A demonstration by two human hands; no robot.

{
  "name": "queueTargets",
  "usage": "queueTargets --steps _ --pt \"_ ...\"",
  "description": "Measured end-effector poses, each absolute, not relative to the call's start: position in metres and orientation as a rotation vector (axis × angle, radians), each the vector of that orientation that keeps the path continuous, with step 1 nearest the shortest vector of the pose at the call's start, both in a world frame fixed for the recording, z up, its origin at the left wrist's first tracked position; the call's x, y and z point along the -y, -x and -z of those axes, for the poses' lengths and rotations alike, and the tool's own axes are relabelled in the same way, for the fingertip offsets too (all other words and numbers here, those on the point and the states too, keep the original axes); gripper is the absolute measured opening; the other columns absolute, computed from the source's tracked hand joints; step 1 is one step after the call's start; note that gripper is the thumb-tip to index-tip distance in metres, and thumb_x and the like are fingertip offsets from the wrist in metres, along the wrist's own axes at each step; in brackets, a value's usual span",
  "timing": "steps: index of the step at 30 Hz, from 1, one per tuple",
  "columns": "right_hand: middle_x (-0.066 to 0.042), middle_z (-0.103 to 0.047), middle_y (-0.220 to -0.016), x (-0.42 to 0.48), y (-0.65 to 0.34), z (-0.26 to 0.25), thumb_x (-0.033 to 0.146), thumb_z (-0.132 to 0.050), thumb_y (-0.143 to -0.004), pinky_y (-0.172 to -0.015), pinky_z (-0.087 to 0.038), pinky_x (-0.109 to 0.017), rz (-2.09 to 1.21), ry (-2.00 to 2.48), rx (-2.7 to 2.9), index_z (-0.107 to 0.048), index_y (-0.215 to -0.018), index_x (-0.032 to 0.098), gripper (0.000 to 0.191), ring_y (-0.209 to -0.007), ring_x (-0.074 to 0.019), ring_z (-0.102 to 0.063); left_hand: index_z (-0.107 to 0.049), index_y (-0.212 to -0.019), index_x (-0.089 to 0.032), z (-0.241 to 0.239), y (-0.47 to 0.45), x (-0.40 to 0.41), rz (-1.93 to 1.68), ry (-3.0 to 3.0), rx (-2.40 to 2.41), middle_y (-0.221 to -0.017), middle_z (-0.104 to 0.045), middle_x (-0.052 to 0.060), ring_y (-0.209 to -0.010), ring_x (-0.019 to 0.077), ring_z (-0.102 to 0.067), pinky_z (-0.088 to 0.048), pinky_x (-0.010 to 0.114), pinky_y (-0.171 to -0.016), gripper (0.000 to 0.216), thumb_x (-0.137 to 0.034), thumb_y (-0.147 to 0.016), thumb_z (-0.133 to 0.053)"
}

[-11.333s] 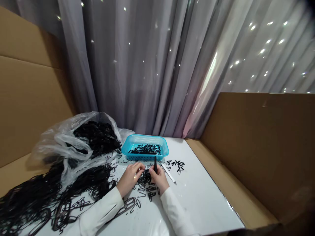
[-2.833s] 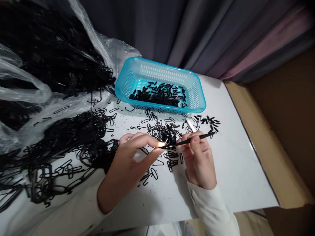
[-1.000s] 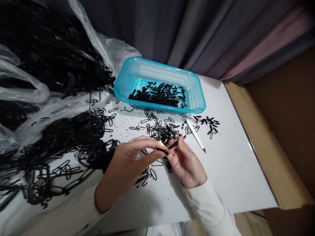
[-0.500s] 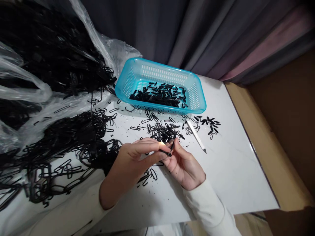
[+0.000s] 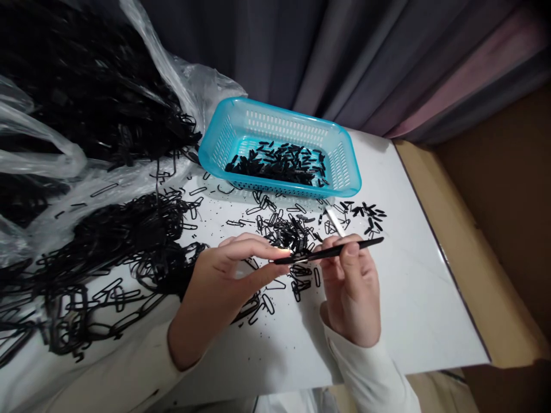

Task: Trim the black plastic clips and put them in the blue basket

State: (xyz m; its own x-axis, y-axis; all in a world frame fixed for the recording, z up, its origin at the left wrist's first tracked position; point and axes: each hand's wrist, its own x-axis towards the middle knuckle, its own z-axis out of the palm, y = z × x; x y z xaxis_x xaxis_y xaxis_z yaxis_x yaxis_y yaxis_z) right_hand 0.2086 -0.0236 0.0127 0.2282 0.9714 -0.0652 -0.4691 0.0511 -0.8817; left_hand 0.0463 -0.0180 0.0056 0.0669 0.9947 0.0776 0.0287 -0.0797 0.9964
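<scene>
My left hand [image 5: 224, 287] pinches a small black piece [image 5: 282, 261] between thumb and forefinger. My right hand [image 5: 353, 287] is closed on a slim, dark, stick-like tool [image 5: 331, 252] with a tapered outer end; its exact kind I cannot make out. The tool's inner end meets the small piece at my left fingertips, and where one stops and the other starts is unclear. Below and behind the fingers lies a heap of small black loops and slivers [image 5: 286, 229] on the white table [image 5: 413, 287].
A blue plastic basket [image 5: 279, 189] holds many short black pieces. A white flat stick [image 5: 334, 219] lies partly behind my right hand. Black pieces [image 5: 370, 212] are scattered to its right. Tangled black strips [image 5: 129, 229] and a clear plastic bag [image 5: 210, 80] fill the left side.
My right hand has moved right and turned, and the long dark tool now shows plainly in it. My left hand stays nearly in place, still pinching.
</scene>
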Motion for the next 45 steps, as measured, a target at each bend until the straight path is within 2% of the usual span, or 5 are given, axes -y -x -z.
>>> queueTargets --steps 7,24,35,39,45 --pt "0.004 -0.062 -0.078 0.027 -0.207 -0.008 0.037 -0.064 -0.087 -0.065 -0.051 -0.020 -1.150 1.025 0.765 -0.060 -0.078 0.021 0.019 -0.070 -0.0081 -0.059 -0.076 -0.083 -0.036 -0.008 -0.048 0.019 -1.287 -1.427 -1.171 -0.079 -0.074 -0.007 -0.083 0.0161 -0.065 -0.046 0.032 -0.082 0.022 -0.017 -0.072 -0.078" --pt "0.001 -0.063 -0.081 0.033 -0.207 -0.007 0.028 -0.059 -0.092 -0.070 -0.050 -0.027 -0.915 1.017 0.960 -0.059 -0.083 0.020 0.012 -0.077 -0.0123 -0.060 -0.070 -0.077 -0.028 -0.012 -0.050 0.021 -1.327 -1.665 -1.277 -0.077 -0.074 -0.006 -0.078 0.0153 -0.066 -0.043 0.033 -0.078 0.014 -0.016 -0.073 -0.078" --pt "0.001 -0.062 -0.078 0.037 -0.199 -0.012 0.022 -0.056 -0.092 -0.070 -0.051 -0.031 -0.788 1.029 1.025 -0.058 -0.086 0.023 0.007 -0.074 -0.0139 -0.062 -0.069 -0.076 -0.030 -0.017 -0.051 0.022 -1.290 -1.721 -1.365 -0.074 -0.073 -0.005 -0.076 0.0177 -0.066 -0.045 0.035 -0.078 0.009 -0.022 -0.076 -0.074" --pt "0.002 -0.062 -0.078 0.035 -0.202 -0.009 0.025 -0.057 -0.093 -0.070 -0.050 -0.027 -0.885 1.038 0.962 -0.057 -0.083 0.022 0.010 -0.075 -0.0123 -0.062 -0.068 -0.077 -0.028 -0.014 -0.050 0.023 -1.298 -1.728 -1.328 -0.075 -0.073 -0.005 -0.076 0.0163 -0.066 -0.044 0.032 -0.075 0.012 -0.018 -0.076 -0.075" --pt "0.005 -0.063 -0.078 0.028 -0.206 -0.006 0.033 -0.061 -0.091 -0.068 -0.052 -0.020 -1.260 1.000 0.726 -0.057 -0.078 0.021 0.018 -0.067 -0.0066 -0.063 -0.071 -0.079 -0.029 -0.013 -0.050 0.024 -1.273 -1.668 -1.281 -0.077 -0.073 -0.005 -0.079 0.0158 -0.065 -0.042 0.032 -0.076 0.014 -0.016 -0.075 -0.074"
